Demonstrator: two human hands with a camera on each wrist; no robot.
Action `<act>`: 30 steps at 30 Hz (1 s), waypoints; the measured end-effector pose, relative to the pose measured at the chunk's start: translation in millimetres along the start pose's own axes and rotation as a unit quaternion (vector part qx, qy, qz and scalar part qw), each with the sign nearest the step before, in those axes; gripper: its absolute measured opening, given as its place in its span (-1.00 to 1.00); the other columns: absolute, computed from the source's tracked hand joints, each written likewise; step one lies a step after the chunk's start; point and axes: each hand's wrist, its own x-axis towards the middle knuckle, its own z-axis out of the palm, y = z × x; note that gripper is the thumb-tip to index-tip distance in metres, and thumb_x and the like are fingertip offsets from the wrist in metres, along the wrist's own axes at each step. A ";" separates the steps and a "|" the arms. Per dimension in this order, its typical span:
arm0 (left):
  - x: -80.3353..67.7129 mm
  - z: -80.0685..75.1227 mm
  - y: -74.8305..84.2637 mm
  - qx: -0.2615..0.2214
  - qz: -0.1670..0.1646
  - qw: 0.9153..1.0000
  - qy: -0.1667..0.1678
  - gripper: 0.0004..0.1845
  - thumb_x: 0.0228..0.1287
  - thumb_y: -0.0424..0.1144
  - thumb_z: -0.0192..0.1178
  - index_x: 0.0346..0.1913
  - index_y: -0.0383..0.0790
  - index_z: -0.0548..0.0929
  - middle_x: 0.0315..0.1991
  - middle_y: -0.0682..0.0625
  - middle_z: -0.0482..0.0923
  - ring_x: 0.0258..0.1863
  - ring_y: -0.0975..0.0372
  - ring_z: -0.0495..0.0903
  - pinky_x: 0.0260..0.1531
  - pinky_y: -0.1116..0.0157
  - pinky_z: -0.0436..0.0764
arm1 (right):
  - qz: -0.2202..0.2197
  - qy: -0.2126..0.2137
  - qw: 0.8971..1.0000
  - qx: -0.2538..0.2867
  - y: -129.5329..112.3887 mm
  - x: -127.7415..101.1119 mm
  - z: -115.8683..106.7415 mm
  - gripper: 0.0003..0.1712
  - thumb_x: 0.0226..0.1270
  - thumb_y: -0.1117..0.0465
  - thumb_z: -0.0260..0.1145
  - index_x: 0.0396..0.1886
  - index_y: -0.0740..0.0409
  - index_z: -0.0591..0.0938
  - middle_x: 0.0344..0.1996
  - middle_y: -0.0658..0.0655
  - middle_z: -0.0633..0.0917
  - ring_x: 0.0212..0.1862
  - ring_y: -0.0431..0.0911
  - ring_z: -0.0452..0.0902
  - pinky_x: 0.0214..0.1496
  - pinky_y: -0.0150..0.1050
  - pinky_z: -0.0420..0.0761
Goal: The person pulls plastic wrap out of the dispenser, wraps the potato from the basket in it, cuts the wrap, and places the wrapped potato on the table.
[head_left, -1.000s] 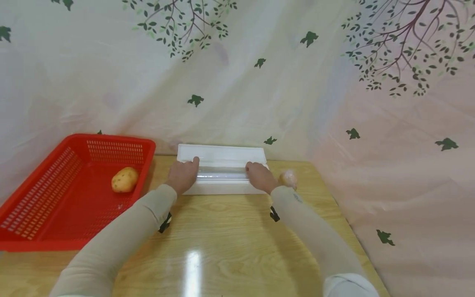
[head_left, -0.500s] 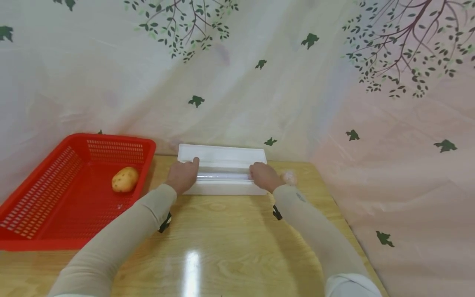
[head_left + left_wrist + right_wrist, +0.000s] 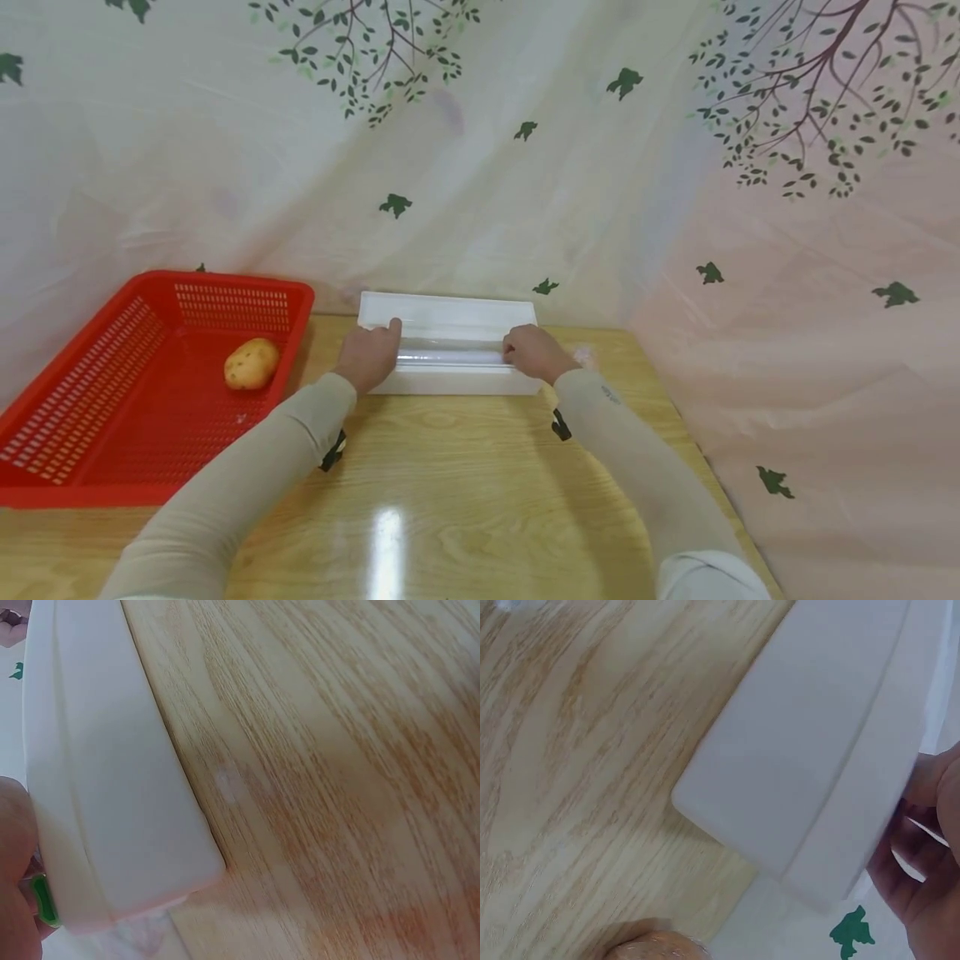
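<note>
One white box (image 3: 453, 382), between left hand (image 3: 370, 357) and right hand (image 3: 538, 353)

Soft, fairly even light fills the head view, where a narrow white glare streak marks the glossy, yellow-brown wood-grain worktop (image 3: 450, 475) near the bottom edge and a faint, soft-edged shadow lies beside the beige-sleeved right arm (image 3: 637, 458). The roll of clear plastic film (image 3: 450, 357) carries a pale sheen. Both wrist views look dimmer and hazier, turning the long white box (image 3: 456, 382) greyish. In the left one, a small blurred glint sits on the wood; in the right, shadow edges the brown, rounded, film-wrapped object (image 3: 656, 949).
</note>
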 end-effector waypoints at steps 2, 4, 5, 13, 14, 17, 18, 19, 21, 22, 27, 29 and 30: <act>0.1 -0.8 0.8 -0.004 -0.001 1.000 -0.002 -0.84 0.34 -0.44 0.06 -0.07 -0.38 0.44 -0.69 -0.09 0.46 -0.69 -0.02 0.54 -0.68 0.07 0.55 | -0.005 0.002 1.000 -0.029 0.8 -1.7 3.8 -0.89 0.44 0.31 0.28 -0.29 0.11 0.70 -0.29 0.00 0.68 -0.21 -0.09 0.58 -0.12 -0.13 0.64; 0.1 -1.6 1.6 -0.009 -0.002 1.000 -0.005 -0.83 0.34 -0.43 0.06 -0.05 -0.39 0.44 -0.68 -0.09 0.47 -0.69 -0.02 0.54 -0.68 0.05 0.56 | -0.014 0.001 0.998 -0.057 1.9 -3.0 6.9 -0.93 0.45 0.32 0.25 -0.25 0.14 0.66 -0.27 0.02 0.64 -0.19 -0.08 0.59 -0.13 -0.14 0.66; 0.3 -1.6 1.6 -0.008 -0.002 1.000 -0.007 -0.82 0.34 -0.43 0.06 -0.05 -0.39 0.44 -0.68 -0.09 0.47 -0.69 -0.02 0.53 -0.68 0.06 0.56 | -0.019 0.002 0.998 -0.061 2.1 -3.5 7.3 -0.94 0.46 0.32 0.24 -0.23 0.15 0.64 -0.27 0.03 0.63 -0.18 -0.07 0.59 -0.13 -0.14 0.66; 0.2 -0.8 0.4 -0.004 -0.002 1.000 0.000 -0.87 0.34 -0.43 0.07 -0.10 -0.38 0.44 -0.68 -0.10 0.47 -0.68 -0.03 0.55 -0.67 0.05 0.57 | -0.013 0.002 1.000 0.011 3.3 -2.1 2.1 -0.80 0.56 0.23 0.16 -0.25 0.11 0.69 -0.31 0.02 0.59 -0.26 -0.09 0.46 -0.12 -0.14 0.54; 0.0 -0.7 0.4 -0.005 -0.002 1.000 -0.001 -0.87 0.33 -0.43 0.06 -0.10 -0.38 0.44 -0.68 -0.10 0.47 -0.68 -0.03 0.55 -0.68 0.05 0.57 | -0.015 -0.001 1.000 0.011 3.5 -1.8 1.7 -0.79 0.56 0.23 0.15 -0.25 0.11 0.69 -0.30 0.02 0.59 -0.27 -0.10 0.45 -0.13 -0.15 0.53; -0.2 -0.4 -0.6 -0.005 -0.003 1.000 0.000 -0.86 0.34 -0.44 0.06 -0.08 -0.38 0.44 -0.66 -0.12 0.50 -0.67 -0.04 0.55 -0.67 0.04 0.58 | -0.020 -0.011 1.000 0.016 3.5 -0.1 -0.5 -0.77 0.56 0.25 0.12 -0.25 0.14 0.69 -0.32 0.02 0.60 -0.28 -0.11 0.44 -0.14 -0.16 0.52; -0.3 -0.3 -0.9 -0.004 -0.003 1.000 0.001 -0.86 0.34 -0.44 0.06 -0.08 -0.38 0.44 -0.66 -0.12 0.50 -0.67 -0.03 0.55 -0.67 0.04 0.58 | -0.024 -0.017 0.999 0.015 3.4 0.5 -1.5 -0.76 0.56 0.26 0.11 -0.26 0.15 0.68 -0.34 0.02 0.60 -0.29 -0.11 0.44 -0.14 -0.16 0.52; -0.6 -0.3 -1.2 -0.003 -0.002 1.000 0.001 -0.86 0.35 -0.44 0.05 -0.07 -0.38 0.45 -0.66 -0.11 0.49 -0.68 -0.02 0.54 -0.67 0.05 0.58 | -0.027 -0.024 0.999 0.014 3.5 1.1 -2.4 -0.75 0.57 0.26 0.09 -0.28 0.15 0.66 -0.35 0.02 0.59 -0.30 -0.11 0.44 -0.15 -0.16 0.51; -1.5 -0.5 -1.5 -0.001 -0.001 1.000 0.002 -0.85 0.35 -0.44 0.05 -0.06 -0.38 0.46 -0.67 -0.11 0.48 -0.69 0.00 0.52 -0.68 0.06 0.58 | -0.037 -0.038 0.999 0.015 2.9 2.2 -4.7 -0.74 0.57 0.27 0.07 -0.32 0.17 0.63 -0.40 0.03 0.58 -0.33 -0.10 0.43 -0.16 -0.16 0.51; -2.2 -0.9 -1.4 0.000 0.001 1.000 0.004 -0.84 0.35 -0.44 0.06 -0.06 -0.39 0.46 -0.68 -0.10 0.47 -0.70 0.01 0.51 -0.69 0.06 0.58 | -0.043 -0.046 0.998 0.010 2.6 2.9 -5.7 -0.73 0.57 0.27 0.05 -0.33 0.17 0.62 -0.41 0.03 0.58 -0.34 -0.10 0.43 -0.17 -0.16 0.51; -4.3 -2.2 -0.9 0.001 0.010 1.000 0.012 -0.83 0.32 -0.45 0.07 -0.06 -0.40 0.47 -0.70 -0.08 0.45 -0.73 0.03 0.48 -0.72 0.09 0.55 | -0.048 -0.087 0.995 -0.008 1.4 4.4 -8.4 -0.73 0.61 0.24 0.01 -0.32 0.19 0.55 -0.45 0.05 0.54 -0.36 -0.09 0.42 -0.18 -0.14 0.52; -3.6 -2.1 -1.3 0.001 0.013 1.000 0.016 -0.84 0.32 -0.45 0.07 -0.07 -0.39 0.47 -0.69 -0.08 0.47 -0.72 0.03 0.49 -0.72 0.08 0.55 | -0.045 -0.097 0.994 -0.036 0.7 4.9 -8.3 -0.75 0.62 0.22 0.01 -0.26 0.22 0.53 -0.42 0.08 0.55 -0.33 -0.07 0.46 -0.15 -0.13 0.55; -2.6 -2.0 -1.8 0.002 0.014 1.000 0.017 -0.84 0.32 -0.44 0.07 -0.07 -0.39 0.47 -0.68 -0.09 0.48 -0.72 0.02 0.50 -0.71 0.08 0.56 | -0.045 -0.096 0.993 -0.057 0.4 5.2 -8.0 -0.77 0.62 0.22 0.02 -0.23 0.25 0.53 -0.40 0.10 0.56 -0.31 -0.06 0.49 -0.13 -0.12 0.57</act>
